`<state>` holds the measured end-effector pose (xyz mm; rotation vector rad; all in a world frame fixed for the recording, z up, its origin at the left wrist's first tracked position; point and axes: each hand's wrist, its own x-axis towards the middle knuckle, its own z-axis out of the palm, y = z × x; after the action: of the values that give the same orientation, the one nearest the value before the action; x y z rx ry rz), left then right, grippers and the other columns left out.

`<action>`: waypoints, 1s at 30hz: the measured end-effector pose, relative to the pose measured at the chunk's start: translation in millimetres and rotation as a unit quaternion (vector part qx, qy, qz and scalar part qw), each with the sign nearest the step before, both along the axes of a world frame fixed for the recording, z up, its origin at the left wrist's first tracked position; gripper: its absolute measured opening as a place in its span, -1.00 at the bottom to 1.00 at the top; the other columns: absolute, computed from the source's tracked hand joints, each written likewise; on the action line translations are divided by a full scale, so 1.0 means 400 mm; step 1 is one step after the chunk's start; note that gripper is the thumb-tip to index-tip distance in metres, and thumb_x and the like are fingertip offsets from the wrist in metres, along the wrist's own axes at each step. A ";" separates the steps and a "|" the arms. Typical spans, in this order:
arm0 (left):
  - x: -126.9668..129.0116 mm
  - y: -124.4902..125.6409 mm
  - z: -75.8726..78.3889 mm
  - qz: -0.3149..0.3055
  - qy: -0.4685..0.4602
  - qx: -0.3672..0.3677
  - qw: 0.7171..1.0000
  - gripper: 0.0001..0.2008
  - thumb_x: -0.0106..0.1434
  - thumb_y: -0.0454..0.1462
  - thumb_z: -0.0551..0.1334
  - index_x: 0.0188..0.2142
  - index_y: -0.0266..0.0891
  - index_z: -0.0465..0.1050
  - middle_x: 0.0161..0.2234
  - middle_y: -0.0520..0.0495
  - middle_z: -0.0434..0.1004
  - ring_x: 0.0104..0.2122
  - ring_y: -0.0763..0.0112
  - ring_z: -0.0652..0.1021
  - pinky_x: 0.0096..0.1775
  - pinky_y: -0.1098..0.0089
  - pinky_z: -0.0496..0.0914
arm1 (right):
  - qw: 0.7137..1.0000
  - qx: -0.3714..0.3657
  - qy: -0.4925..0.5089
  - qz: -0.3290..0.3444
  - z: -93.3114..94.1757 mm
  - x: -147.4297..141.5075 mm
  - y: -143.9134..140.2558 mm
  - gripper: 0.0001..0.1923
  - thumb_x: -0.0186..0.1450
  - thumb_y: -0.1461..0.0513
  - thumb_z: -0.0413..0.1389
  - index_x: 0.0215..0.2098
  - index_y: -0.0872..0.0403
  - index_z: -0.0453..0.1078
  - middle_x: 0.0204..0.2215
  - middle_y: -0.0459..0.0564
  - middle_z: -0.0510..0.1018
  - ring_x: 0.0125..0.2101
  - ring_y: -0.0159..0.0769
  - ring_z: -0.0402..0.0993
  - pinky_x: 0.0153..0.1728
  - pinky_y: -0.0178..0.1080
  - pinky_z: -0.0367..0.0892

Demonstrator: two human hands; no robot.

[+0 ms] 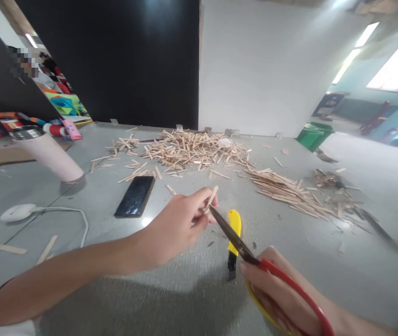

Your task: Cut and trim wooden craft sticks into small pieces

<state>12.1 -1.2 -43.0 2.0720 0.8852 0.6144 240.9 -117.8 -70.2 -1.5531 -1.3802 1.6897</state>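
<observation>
Between the fingertips of my left hand (181, 219) is a short wooden craft stick (213, 196), pinched and pointing up and away. My right hand (275, 284) is closed round the red handle of a pair of scissors (232, 235). Their dark blades reach up and left, and the tips meet the lower part of the stick at my left fingers. Whether the blades are fully closed on it I cannot tell. Under the scissors lies a yellow utility knife (234, 233) with a black end, flat on the grey table (171, 298).
A large heap of wooden sticks (192, 149) lies at the back, with a flatter stack (286, 189) to the right. A phone (135, 197), a white cable (76, 210) and a pale pink bottle (50, 154) are on the left. Black and grey panels stand behind.
</observation>
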 end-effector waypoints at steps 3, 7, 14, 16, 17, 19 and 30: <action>-0.002 0.015 -0.007 -0.005 0.044 0.040 0.998 -0.91 0.51 -0.33 0.15 -0.05 -0.13 0.38 -0.23 -0.01 0.65 -0.29 0.36 0.67 -0.23 0.39 0.45 | 0.998 -0.043 0.044 0.008 -0.013 0.007 0.004 -0.25 0.48 -0.23 0.02 -0.72 -0.03 0.09 -0.84 -0.25 0.10 -0.81 -0.53 -0.01 -0.77 -0.41 -0.04; -0.005 0.036 -0.014 -0.017 0.084 0.115 0.990 -0.84 0.51 -0.36 0.08 -0.05 -0.12 0.40 -0.21 0.00 0.64 -0.32 0.37 0.61 -0.25 0.39 0.39 | 0.995 -0.084 0.055 0.015 -0.034 0.021 0.012 -0.24 0.48 -0.21 -0.01 -0.76 -0.02 0.11 -0.87 -0.23 0.11 -0.86 -0.54 -0.02 -0.83 -0.44 -0.03; -0.005 0.068 0.008 -0.068 0.006 -0.037 0.997 -0.96 0.47 -0.32 0.21 -0.11 -0.15 0.39 -0.17 -0.04 0.65 -0.14 0.27 0.73 -0.09 0.33 0.54 | 0.970 -0.132 0.205 0.008 -0.045 0.025 0.048 -0.23 0.31 -0.24 0.14 -0.85 -0.03 0.06 -0.95 -0.20 0.08 -0.93 -0.53 -0.03 -0.89 -0.45 -0.03; -0.003 0.074 0.017 -0.087 -0.030 -0.117 0.989 -0.92 0.46 -0.33 0.22 -0.07 -0.16 0.36 -0.13 -0.08 0.66 -0.09 0.23 0.75 -0.03 0.27 0.58 | 0.955 -0.142 0.259 0.021 -0.053 0.027 0.057 -0.22 0.29 -0.26 0.13 -0.86 -0.03 0.07 -0.96 -0.20 0.07 -0.95 -0.54 -0.07 -0.91 -0.43 0.00; -0.001 0.077 0.020 -0.094 -0.044 -0.144 0.984 -0.90 0.46 -0.33 0.22 -0.06 -0.17 0.35 -0.11 -0.10 0.66 -0.09 0.22 0.75 -0.02 0.25 0.59 | 0.951 -0.145 0.271 0.024 -0.060 0.029 0.059 -0.21 0.30 -0.29 0.11 -0.86 -0.03 0.09 -0.96 -0.19 0.08 -0.95 -0.52 -0.06 -0.91 -0.42 0.02; 0.001 0.079 0.024 -0.097 -0.063 -0.179 0.977 -0.87 0.44 -0.34 0.23 -0.05 -0.19 0.33 -0.12 -0.13 0.66 -0.11 0.20 0.77 -0.03 0.21 0.62 | 0.955 -0.136 0.264 0.020 -0.074 0.034 0.058 -0.20 0.33 -0.34 0.04 -0.82 -0.01 0.17 -0.94 -0.16 0.14 -0.93 -0.48 0.01 -0.88 -0.41 0.08; 0.003 0.060 0.028 -0.075 -0.118 -0.213 0.967 -0.86 0.46 -0.36 0.25 -0.05 -0.23 0.31 -0.10 -0.16 0.65 -0.15 0.22 0.77 -0.04 0.18 0.65 | 0.992 -0.017 0.121 0.001 -0.035 0.033 0.026 -0.26 0.45 -0.28 -0.04 -0.65 0.04 0.31 -0.82 -0.15 0.30 -0.80 -0.43 0.19 -0.69 -0.36 0.15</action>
<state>13.2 22.8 -32.0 1.6213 0.6479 0.5218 254.1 -107.4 -84.2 -1.3122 -1.2350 1.8413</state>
